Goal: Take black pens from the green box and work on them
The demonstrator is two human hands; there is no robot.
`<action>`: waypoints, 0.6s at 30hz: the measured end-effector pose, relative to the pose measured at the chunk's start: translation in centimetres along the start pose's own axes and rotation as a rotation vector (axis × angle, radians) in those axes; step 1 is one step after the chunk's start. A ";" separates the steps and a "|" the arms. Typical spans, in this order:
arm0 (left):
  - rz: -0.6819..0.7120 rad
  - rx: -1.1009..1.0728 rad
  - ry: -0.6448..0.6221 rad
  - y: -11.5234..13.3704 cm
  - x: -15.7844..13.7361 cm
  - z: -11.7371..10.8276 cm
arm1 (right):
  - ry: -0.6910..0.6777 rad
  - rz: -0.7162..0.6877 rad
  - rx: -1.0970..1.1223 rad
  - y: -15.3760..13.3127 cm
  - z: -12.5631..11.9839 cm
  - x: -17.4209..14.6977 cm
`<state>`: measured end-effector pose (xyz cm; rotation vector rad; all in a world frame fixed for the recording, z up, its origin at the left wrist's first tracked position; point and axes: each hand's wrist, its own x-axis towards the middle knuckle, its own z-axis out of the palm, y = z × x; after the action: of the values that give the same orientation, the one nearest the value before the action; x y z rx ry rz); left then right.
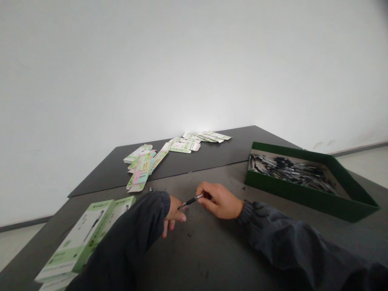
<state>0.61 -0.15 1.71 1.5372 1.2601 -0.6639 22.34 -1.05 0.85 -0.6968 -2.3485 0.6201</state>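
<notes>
A pen (191, 201) with a black grip and a pale pointed tip spans the gap between my two hands, just above the dark table. My left hand (173, 211) holds its barrel end near the base of the fingers, while other fingers hang loosely downward. At the pen's tip, my right hand (220, 200) has its thumb and index finger curled together in a pinch. Exactly how those fingertips meet the tip is partly hidden. A small dark piece (150, 188) lies on the table beyond my left sleeve.
A green open box (291, 194) full of loose pens stands at the right. Green-and-white pen cartons (81, 230) lie at the left, partly behind my sleeve. Flattened cartons (180, 145) and pink-and-green ones (143, 167) lie farther back, near a white wall (194, 72).
</notes>
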 end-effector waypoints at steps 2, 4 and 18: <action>0.000 0.002 -0.004 -0.1 0.1 0.0 | 0.008 -0.015 -0.025 0.0 0.0 0.0; 0.005 0.003 -0.008 -0.2 0.3 0.0 | 0.011 -0.023 -0.042 0.1 0.1 0.1; 0.029 -0.022 0.008 -0.1 -0.1 0.1 | 0.010 -0.029 -0.023 0.5 0.2 0.0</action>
<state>0.50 -0.26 1.70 1.5385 1.2448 -0.6234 22.35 -0.74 0.38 -0.6727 -2.3552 0.5766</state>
